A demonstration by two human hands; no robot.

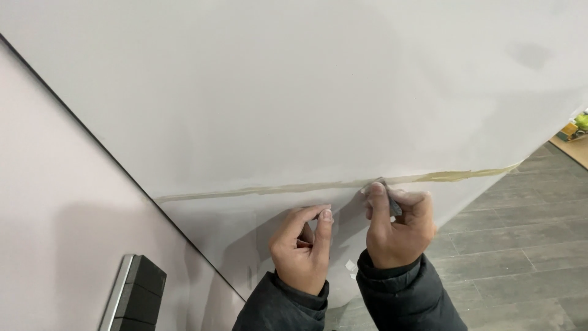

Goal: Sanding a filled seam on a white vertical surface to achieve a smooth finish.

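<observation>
R hand (397, 228): fingers closed round a small grey scraper (392, 202), index laid along its top; blade tip touched the tape line (275, 189) on the wall (294, 92).
L hand (303, 245): curled into a loose fist, thumb and index tips pressed to wall just below the line; held nothing visible.
Tape line: yellowish strip, ran L to R across white wall, ragged toward R end.
Scraps (350, 265): pale bits between the wrists (kind unclear).
Sleeves (404, 297): dark, both arms.
Floor (514, 245): grey planks, R side.
Black block (138, 294): lower L, w/ metal edge.
</observation>
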